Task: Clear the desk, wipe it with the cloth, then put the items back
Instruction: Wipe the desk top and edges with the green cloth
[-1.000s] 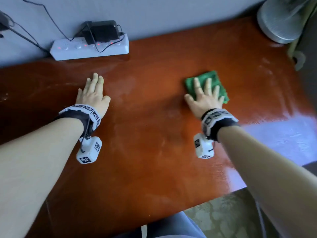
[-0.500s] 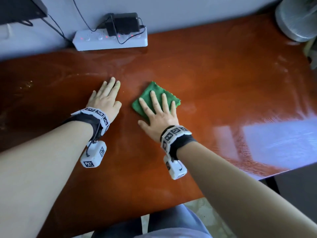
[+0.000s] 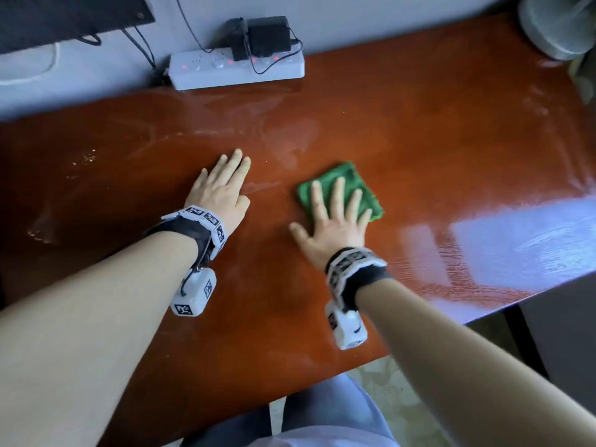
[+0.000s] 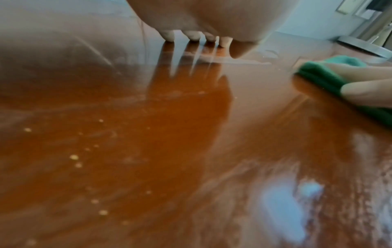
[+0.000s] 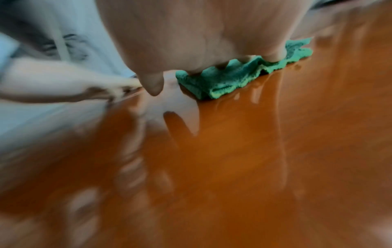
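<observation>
A folded green cloth [image 3: 338,185] lies on the glossy red-brown desk [image 3: 419,133], a little right of centre. My right hand [image 3: 335,217] presses flat on the cloth with straight, spread fingers. In the right wrist view the cloth [image 5: 231,78] bunches under my fingertips. My left hand [image 3: 222,188] lies flat on the bare desk, a hand's width left of the cloth, fingers straight. The left wrist view shows my left fingertips [image 4: 191,36] on the wood and the cloth [image 4: 316,73] at the right edge.
A white power strip [image 3: 237,67] with a black adapter and cables sits at the desk's back edge by the wall. A round grey base [image 3: 554,27] stands at the back right corner. A dark screen edge [image 3: 64,17] shows top left. Crumbs [image 3: 84,159] speckle the left side.
My right hand slid the cloth left toward my left hand, then back right a little. The left hand has stayed flat on the desk.
</observation>
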`<state>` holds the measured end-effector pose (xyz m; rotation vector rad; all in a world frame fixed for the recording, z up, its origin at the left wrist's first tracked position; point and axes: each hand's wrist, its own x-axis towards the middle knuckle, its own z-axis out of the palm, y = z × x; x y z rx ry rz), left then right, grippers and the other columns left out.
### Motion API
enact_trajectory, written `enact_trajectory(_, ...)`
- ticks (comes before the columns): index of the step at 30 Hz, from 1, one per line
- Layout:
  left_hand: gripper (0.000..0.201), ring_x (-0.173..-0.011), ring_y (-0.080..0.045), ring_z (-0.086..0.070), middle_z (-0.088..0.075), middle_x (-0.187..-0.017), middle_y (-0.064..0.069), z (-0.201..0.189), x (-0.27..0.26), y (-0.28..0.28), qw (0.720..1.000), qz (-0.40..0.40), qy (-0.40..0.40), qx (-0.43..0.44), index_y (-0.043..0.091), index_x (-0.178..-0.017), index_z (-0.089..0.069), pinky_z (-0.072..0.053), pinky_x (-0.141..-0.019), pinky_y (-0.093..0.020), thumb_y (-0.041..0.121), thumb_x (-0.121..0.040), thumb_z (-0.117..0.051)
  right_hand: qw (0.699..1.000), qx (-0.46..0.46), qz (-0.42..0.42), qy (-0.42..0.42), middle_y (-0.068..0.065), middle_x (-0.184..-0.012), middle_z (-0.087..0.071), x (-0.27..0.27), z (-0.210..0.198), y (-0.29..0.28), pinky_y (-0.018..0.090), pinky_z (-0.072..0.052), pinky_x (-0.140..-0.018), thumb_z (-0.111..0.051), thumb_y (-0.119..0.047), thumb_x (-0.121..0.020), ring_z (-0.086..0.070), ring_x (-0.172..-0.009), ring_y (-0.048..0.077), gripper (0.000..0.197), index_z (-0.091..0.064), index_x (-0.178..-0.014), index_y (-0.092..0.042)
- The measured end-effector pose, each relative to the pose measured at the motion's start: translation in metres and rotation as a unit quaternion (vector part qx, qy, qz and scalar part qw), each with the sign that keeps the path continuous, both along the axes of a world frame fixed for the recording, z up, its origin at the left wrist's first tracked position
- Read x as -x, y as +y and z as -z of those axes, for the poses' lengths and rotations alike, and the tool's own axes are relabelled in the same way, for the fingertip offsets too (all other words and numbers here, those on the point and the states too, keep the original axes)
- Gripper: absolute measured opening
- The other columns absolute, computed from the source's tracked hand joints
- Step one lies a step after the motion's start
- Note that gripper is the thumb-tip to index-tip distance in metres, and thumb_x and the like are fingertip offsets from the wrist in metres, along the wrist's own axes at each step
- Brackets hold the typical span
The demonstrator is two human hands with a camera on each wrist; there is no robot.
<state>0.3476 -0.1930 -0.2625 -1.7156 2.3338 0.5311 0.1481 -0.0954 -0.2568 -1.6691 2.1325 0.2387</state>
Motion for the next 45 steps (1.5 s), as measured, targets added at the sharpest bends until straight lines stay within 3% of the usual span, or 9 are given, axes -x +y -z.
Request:
enact_trajectory(3, 0.07, -0.152, -0.012, -0.001, 0.003, -0.164, 0.014, -0.001, -0.009, 0.0, 0.999, 0.024, 0.018, 0.016, 0.03, -0.157, -0.008, -0.006, -0.123, -0.042, 0.021, -0.094, -0.037, 0.994, -0.019, -0.1, -0.035, 0.005, -0.162, 0.024, -0.05, -0.003, 0.012, 0.066, 0.005, -0.114, -0.032, -0.074, -0.086, 0.021, -0.146, 0.042, 0.09, 0.013, -0.154, -0.037)
enact_trajectory(5, 0.071, -0.151, -0.01, 0.001, 0.006, -0.164, 0.016, 0.0, -0.016, -0.004, 0.999, 0.034, 0.01, 0.014, 0.033, -0.157, -0.005, -0.005, -0.123, -0.042, 0.021, -0.094, -0.035, 0.994, -0.013, -0.099, -0.04, 0.003, -0.162, 0.024, -0.062, -0.002, 0.015, 0.064, 0.005, -0.115, -0.032, -0.071, -0.088, 0.022, -0.147, 0.039, 0.086, 0.013, -0.154, -0.039)
enact_trajectory(9, 0.068, -0.151, -0.009, 0.003, 0.009, -0.163, 0.019, 0.002, -0.023, -0.008, 0.999, 0.03, 0.019, -0.001, 0.039, -0.156, -0.002, -0.004, -0.123, -0.043, 0.024, -0.096, -0.031, 0.998, -0.007, 0.062, -0.022, 0.004, -0.163, 0.021, -0.003, 0.003, -0.022, 0.062, 0.004, -0.116, -0.032, -0.066, -0.092, 0.016, -0.148, 0.039, 0.082, 0.012, -0.155, -0.037)
enact_trajectory(12, 0.069, -0.151, -0.009, 0.002, 0.006, -0.163, 0.021, 0.001, -0.02, -0.006, 0.999, 0.008, 0.039, 0.012, 0.038, -0.156, -0.003, -0.003, -0.123, -0.043, 0.024, -0.096, -0.033, 0.981, -0.017, 0.189, -0.036, 0.004, -0.163, 0.019, 0.044, 0.0, -0.061, 0.062, 0.005, -0.117, -0.033, -0.065, -0.092, 0.015, -0.149, 0.038, 0.082, 0.01, -0.156, -0.034)
enact_trajectory(17, 0.069, -0.151, -0.008, 0.006, 0.012, -0.162, 0.021, 0.006, -0.02, -0.009, 0.999, -0.004, 0.037, 0.022, 0.034, -0.157, 0.003, -0.002, -0.124, -0.043, 0.028, -0.098, -0.033, 0.965, -0.022, 0.261, -0.029, 0.0, -0.164, 0.015, 0.085, -0.006, -0.128, 0.062, 0.005, -0.115, -0.036, -0.061, -0.09, 0.013, -0.149, 0.036, 0.082, 0.005, -0.156, -0.036)
enact_trajectory(24, 0.069, -0.151, -0.009, 0.006, 0.009, -0.162, 0.021, 0.013, -0.026, -0.021, 0.998, 0.006, 0.053, 0.041, 0.035, -0.157, 0.001, -0.003, -0.123, -0.044, 0.03, -0.098, -0.035, 0.98, -0.035, 0.19, -0.04, -0.001, -0.164, 0.015, 0.079, -0.013, -0.185, 0.064, 0.005, -0.115, -0.035, -0.056, -0.086, 0.014, -0.149, 0.037, 0.082, 0.003, -0.156, -0.039)
enact_trajectory(32, 0.066, -0.151, -0.01, 0.005, 0.006, -0.163, 0.018, 0.016, -0.024, -0.023, 0.997, -0.004, 0.066, 0.049, 0.03, -0.158, -0.006, -0.002, -0.123, -0.045, 0.031, -0.098, -0.035, 0.998, -0.012, 0.003, -0.056, 0.002, -0.163, 0.02, -0.03, -0.003, -0.176, 0.065, 0.009, -0.114, -0.038, -0.059, -0.085, 0.019, -0.147, 0.039, 0.087, 0.006, -0.156, -0.036)
enact_trajectory(45, 0.062, -0.151, -0.01, -0.007, -0.01, -0.165, 0.01, 0.018, -0.056, -0.025, 0.992, 0.024, 0.099, 0.071, 0.024, -0.157, -0.019, -0.009, -0.124, -0.038, 0.026, -0.098, -0.038, 0.997, -0.003, -0.034, -0.064, -0.002, -0.164, 0.017, -0.075, -0.004, -0.195, 0.064, 0.011, -0.114, -0.04, -0.059, -0.083, 0.019, -0.148, 0.038, 0.089, 0.004, -0.156, -0.036)
